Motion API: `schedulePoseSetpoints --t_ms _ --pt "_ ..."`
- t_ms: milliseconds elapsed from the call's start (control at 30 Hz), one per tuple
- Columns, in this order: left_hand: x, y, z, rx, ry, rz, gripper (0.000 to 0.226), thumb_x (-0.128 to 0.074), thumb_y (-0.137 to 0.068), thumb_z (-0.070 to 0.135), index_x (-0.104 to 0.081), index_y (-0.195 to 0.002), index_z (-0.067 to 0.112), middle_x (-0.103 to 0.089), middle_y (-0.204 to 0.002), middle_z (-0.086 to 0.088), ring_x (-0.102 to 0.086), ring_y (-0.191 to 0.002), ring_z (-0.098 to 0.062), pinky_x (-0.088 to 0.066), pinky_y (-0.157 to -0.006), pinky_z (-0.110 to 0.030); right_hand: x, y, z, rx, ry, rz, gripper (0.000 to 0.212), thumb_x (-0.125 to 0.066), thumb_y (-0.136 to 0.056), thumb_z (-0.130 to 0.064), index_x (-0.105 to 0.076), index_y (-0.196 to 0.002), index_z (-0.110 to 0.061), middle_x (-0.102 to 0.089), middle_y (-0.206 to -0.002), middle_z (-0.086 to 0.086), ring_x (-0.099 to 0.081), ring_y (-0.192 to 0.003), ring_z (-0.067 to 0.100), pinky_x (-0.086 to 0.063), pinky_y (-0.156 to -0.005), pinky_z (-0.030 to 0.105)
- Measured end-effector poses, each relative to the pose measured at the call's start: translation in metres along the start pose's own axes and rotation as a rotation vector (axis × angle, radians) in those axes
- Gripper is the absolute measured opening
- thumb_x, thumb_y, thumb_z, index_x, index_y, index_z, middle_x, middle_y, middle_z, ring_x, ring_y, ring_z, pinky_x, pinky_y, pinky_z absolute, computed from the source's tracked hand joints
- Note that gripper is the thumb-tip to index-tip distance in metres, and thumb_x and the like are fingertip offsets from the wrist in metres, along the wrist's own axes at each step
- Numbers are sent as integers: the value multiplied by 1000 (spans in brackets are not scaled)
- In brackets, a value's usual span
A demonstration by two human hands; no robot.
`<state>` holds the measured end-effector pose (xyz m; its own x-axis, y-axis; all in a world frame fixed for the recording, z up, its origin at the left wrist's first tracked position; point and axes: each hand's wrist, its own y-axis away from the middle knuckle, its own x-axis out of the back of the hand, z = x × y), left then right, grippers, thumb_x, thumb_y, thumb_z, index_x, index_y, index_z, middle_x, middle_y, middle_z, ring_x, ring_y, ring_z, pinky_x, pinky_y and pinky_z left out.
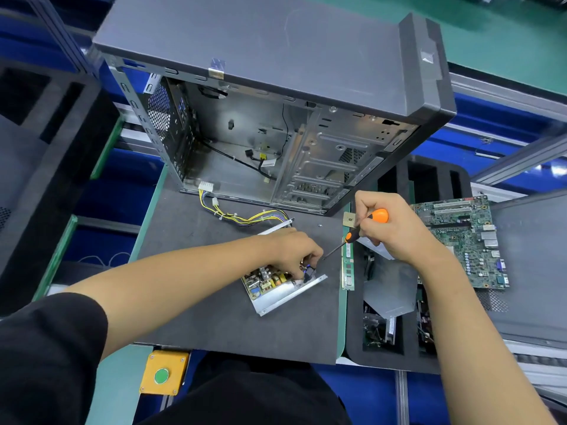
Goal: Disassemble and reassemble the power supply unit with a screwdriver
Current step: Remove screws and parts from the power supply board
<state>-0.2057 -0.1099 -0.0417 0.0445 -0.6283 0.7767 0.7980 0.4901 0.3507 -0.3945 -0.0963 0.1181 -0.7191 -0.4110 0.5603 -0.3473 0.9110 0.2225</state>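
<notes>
The opened power supply unit (277, 291) lies on the dark mat, its circuit board with yellow parts showing inside a silver metal tray. My left hand (294, 250) lies over its far side, fingers curled down on a small dark part at the board's right edge. My right hand (389, 228) grips the orange-and-black screwdriver (362, 230). Its thin shaft slants down-left, the tip close to my left fingertips. A bundle of yellow and purple wires (242, 217) runs from the unit to a white connector near the case.
An empty, open computer case (276, 124) stands behind the mat. A motherboard (466, 240) lies at right, beside a RAM stick (348, 268) and a black foam tray (395, 317) with parts. A small screw (320, 225) lies on the mat. A yellow button box (162, 374) sits at the front.
</notes>
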Motion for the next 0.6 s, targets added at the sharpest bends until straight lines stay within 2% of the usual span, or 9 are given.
schedulePoseSetpoints --t_ms 100,167,233,300,367,433,533,600 --pt "7 -4 0 45 118 -51 20 -76 -76 20 -57 -83 22 -67 -86 9 -58 -78 -17 -45 -68 -32 -2 1 1 -9 -2 -9 7 -52 -64 -13 -48 -67 -9 -54 -63 7 -47 -54 16 -39 -57 27" --pt "10 -7 0 46 106 -82 16 -73 -79 15 -59 -82 22 -65 -83 12 -57 -77 -15 -43 -66 -30 -3 2 1 -19 -3 -12 7 -52 -64 -13 -48 -67 -9 -57 -65 12 -46 -53 16 -38 -57 28" --pt "12 -10 1 65 154 -138 23 -72 -79 11 -59 -95 21 -67 -88 10 -59 -80 -17 -45 -67 -32 -4 3 1 -24 -2 -9 10 -52 -63 -16 -48 -67 -9 -56 -65 15 -46 -53 18 -37 -55 31" --pt "16 -13 2 88 294 -257 44 -76 -79 6 -50 -112 18 -68 -101 -2 -60 -84 -23 -52 -76 -43 -4 3 1 -25 0 -6 14 -52 -61 -20 -48 -67 -8 -52 -61 13 -44 -52 20 -36 -53 35" --pt "22 -16 1 66 300 -377 61 -82 -79 10 -47 -126 25 -65 -111 -7 -61 -89 -26 -52 -89 -47 -4 4 2 -27 -8 -10 13 -52 -62 -18 -47 -68 -8 -51 -60 12 -43 -52 20 -36 -53 36" --pt "25 -20 1 20 221 -465 67 -86 -79 23 -49 -134 35 -63 -117 -5 -64 -104 -28 -49 -100 -47 -4 4 3 -35 -18 -9 10 -52 -63 -14 -47 -68 -8 -52 -60 11 -44 -53 21 -37 -53 35" --pt "24 -27 2 -14 175 -495 57 -86 -80 36 -58 -129 32 -62 -117 -5 -62 -111 -28 -44 -105 -47 -5 5 2 -32 -36 -8 8 -52 -63 -12 -48 -68 -7 -51 -60 10 -43 -53 20 -36 -53 30" --pt "20 -30 4 -36 183 -464 45 -82 -85 32 -61 -124 23 -63 -109 -3 -62 -106 -26 -45 -100 -42 -7 5 1 -30 -29 -11 9 -53 -63 -11 -48 -68 -5 -52 -62 13 -44 -53 18 -37 -53 27"
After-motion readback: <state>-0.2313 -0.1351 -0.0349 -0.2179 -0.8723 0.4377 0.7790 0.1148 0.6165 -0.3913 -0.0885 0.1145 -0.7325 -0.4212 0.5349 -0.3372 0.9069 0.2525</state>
